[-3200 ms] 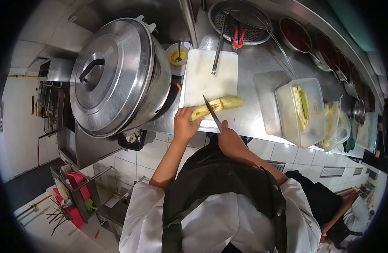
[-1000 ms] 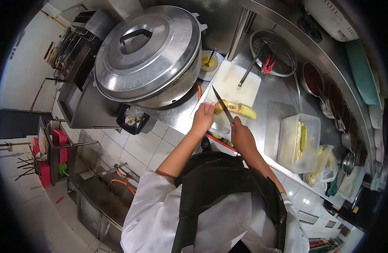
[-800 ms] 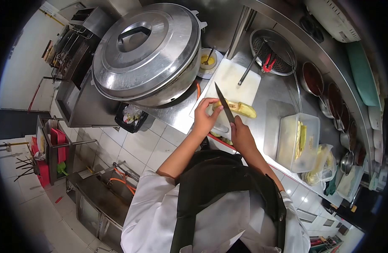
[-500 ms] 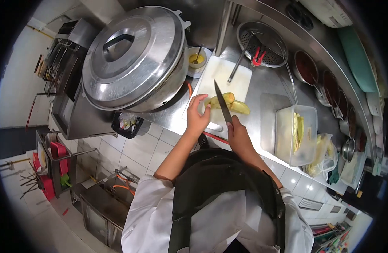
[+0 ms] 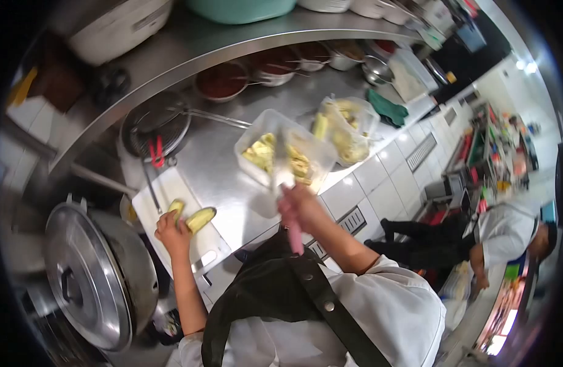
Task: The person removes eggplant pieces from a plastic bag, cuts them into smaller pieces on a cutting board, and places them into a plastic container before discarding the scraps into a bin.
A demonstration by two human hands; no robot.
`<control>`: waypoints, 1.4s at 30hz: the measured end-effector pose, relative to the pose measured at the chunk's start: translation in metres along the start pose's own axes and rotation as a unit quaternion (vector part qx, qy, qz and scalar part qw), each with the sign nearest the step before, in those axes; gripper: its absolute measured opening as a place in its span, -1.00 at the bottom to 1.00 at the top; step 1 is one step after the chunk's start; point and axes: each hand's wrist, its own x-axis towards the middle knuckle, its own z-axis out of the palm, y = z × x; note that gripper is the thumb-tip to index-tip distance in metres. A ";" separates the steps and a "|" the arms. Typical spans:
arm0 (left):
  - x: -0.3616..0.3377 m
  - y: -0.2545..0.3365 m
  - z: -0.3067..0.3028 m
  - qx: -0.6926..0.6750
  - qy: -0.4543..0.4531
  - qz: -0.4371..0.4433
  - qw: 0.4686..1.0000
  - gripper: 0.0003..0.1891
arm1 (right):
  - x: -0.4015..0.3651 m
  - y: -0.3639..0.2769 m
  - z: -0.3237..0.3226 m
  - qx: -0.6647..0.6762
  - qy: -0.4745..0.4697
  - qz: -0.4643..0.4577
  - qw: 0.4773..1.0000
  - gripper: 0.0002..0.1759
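My right hand grips a knife by its pink handle. The blurred blade points away from me, over the clear plastic container. Yellow-green pieces lie inside that container. On the white cutting board, my left hand has its fingers bent against a peeled yellow-green piece. Another such piece lies just right of those fingers.
A large lidded pot stands at left. Beyond the board are a strainer and red-handled tongs. A filled plastic bag sits right of the container. Sauce bowls line the back. A co-worker is at far right.
The view has swung to the right. My right hand has moved with the knife from over the board to the container. My left hand remains at the pieces on the board.
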 end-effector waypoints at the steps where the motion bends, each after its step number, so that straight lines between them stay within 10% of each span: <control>1: 0.007 0.001 0.000 0.020 -0.003 -0.002 1.000 -0.69 | 0.004 -0.020 -0.021 0.126 0.024 -0.024 0.991 -0.79; 3: 0.019 0.000 0.004 0.015 -0.003 -0.007 1.000 -0.67 | 0.016 -0.056 -0.082 0.407 -0.091 0.073 0.906 -0.71; 11: 0.011 -0.024 0.031 0.038 -0.004 -0.071 0.997 -0.30 | -0.004 -0.036 -0.077 0.291 -0.050 0.053 0.954 -0.73; 16: 0.002 -0.016 -0.008 0.064 -0.069 -0.177 0.980 -0.29 | -0.003 0.000 -0.006 -0.188 0.003 0.036 0.982 -0.86; 19: -0.029 -0.024 -0.031 -0.079 0.008 -0.184 0.980 -0.37 | 0.023 0.032 -0.018 -0.660 -0.241 -0.190 0.685 -0.89; 21: -0.055 -0.032 -0.043 -0.201 0.073 -0.174 0.961 -0.39 | 0.035 0.060 -0.007 -0.791 -0.263 -0.159 0.530 -0.84; 25: -0.090 -0.020 -0.057 -0.316 0.183 -0.227 0.903 -0.43 | 0.076 0.115 0.006 -0.853 -0.273 -0.147 0.420 -0.78; 28: -0.098 -0.019 -0.054 -0.348 0.212 -0.213 0.888 -0.39 | 0.107 0.132 0.022 -0.863 -0.234 -0.177 0.412 -0.75; 35: -0.091 -0.016 -0.046 -0.402 0.170 -0.219 0.873 -0.46 | 0.088 0.139 0.059 -0.749 -0.252 -0.205 0.577 -0.83; 42: -0.084 -0.013 -0.051 -0.385 0.189 -0.208 0.879 -0.60 | 0.028 0.146 0.108 -0.744 -0.292 -0.232 0.554 -0.84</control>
